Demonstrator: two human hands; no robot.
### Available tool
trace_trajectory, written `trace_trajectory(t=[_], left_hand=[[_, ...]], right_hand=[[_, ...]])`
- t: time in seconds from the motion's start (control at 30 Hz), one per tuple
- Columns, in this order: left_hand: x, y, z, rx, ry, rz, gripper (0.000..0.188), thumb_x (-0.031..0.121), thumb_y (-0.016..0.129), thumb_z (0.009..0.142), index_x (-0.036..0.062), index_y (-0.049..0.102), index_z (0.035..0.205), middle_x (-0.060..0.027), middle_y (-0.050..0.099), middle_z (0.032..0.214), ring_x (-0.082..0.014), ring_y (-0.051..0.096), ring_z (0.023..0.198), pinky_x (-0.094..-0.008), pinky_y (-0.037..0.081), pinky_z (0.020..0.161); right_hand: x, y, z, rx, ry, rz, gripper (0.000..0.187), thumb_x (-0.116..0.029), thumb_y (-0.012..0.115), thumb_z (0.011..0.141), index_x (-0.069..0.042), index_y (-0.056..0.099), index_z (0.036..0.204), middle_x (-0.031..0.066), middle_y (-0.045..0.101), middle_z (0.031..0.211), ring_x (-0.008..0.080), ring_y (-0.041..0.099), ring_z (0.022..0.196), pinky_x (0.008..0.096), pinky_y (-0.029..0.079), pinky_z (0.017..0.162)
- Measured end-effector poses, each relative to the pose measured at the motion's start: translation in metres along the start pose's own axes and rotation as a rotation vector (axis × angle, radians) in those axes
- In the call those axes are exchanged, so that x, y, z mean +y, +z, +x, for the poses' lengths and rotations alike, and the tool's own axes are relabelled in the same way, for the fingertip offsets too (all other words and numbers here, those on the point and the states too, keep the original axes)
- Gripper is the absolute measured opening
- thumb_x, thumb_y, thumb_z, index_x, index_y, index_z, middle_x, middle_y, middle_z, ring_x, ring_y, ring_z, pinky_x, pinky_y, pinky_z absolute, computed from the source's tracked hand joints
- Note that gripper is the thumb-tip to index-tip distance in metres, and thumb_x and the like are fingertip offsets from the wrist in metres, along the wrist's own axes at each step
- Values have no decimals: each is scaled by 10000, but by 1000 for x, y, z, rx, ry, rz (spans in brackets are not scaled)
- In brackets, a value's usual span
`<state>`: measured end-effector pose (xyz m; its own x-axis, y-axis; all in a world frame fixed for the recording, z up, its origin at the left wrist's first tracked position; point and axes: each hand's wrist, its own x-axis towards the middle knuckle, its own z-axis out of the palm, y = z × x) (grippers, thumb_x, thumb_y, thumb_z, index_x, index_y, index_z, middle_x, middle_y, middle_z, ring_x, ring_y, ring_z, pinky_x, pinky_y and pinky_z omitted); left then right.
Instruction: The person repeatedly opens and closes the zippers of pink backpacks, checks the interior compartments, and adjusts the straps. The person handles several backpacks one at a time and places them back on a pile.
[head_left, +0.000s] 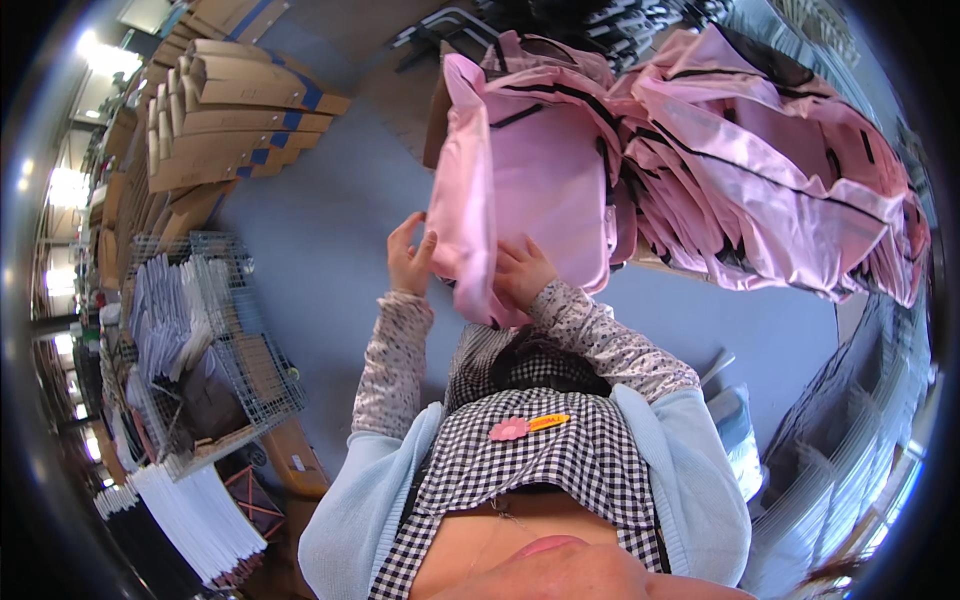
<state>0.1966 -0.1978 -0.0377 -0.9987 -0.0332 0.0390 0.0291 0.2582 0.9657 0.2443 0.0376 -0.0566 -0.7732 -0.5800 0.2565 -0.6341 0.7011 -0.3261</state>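
A pink, shiny fabric bag with black trim (pixel 555 180) hangs upright in front of me, its near left side loose and folded. My left hand (pixel 410 258) grips the left edge of this bag, thumb on the near side and some fingertips hidden behind the cloth. Further right and a little lower, my right hand (pixel 524 274) holds a fold of the same fabric, fingers bent over it. Beyond the bag on the right, a pile of similar pink bags (pixel 740 180) lies bunched together, with black edging showing.
Flattened cardboard boxes (pixel 250 110) are stacked at the far left. Below them stands a wire mesh cart (pixel 245 340) with white folded material. White sheets (pixel 195 520) stand in a row at lower left. Clear plastic-wrapped stock (pixel 850 440) is along the right, and black metal parts (pixel 620 25) lie at the back.
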Motion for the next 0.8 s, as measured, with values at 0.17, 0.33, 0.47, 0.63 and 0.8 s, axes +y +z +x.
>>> trace_trajectory(t=[0.17,0.33,0.47,0.63,0.8], left_hand=[[-55,8,5,-89,-502,-916,452,268,678,880,7,586,1238,-218,573,1241,-343,589,1096,-447,483,975],[-12,-13,-22,-105,-460,-1132,434,292,653,905,36,577,1247,-178,586,1220,-313,595,1080,-437,499,948],[-8,-3,-39,-65,-515,-1303,420,312,634,925,59,569,1254,-146,597,1203,-289,600,1066,-430,511,926],[-3,22,-37,6,-632,-1471,402,336,610,951,88,560,1263,-106,610,1181,-259,606,1050,-421,526,899],[-6,21,-32,-40,-567,-1254,396,356,580,976,105,543,1280,-80,620,1168,-253,615,1036,-424,545,874]], right_hand=[[0,-30,7,14,-19,4,355,-331,627,829,-227,664,1166,21,596,1271,253,497,1296,594,397,1024],[5,-127,-48,806,440,241,414,-107,669,801,-113,635,1214,130,609,1196,304,572,1116,444,461,956],[34,-93,-40,1117,1229,1585,602,-461,512,978,-17,459,1382,130,561,1268,271,557,1101,430,439,989],[2,-70,-4,693,239,2664,942,-742,522,863,-57,361,1491,146,510,1419,335,472,1297,489,374,1106],[38,-66,-23,922,596,2505,855,-702,574,863,-114,410,1462,138,525,1408,363,508,1262,529,401,1087]])
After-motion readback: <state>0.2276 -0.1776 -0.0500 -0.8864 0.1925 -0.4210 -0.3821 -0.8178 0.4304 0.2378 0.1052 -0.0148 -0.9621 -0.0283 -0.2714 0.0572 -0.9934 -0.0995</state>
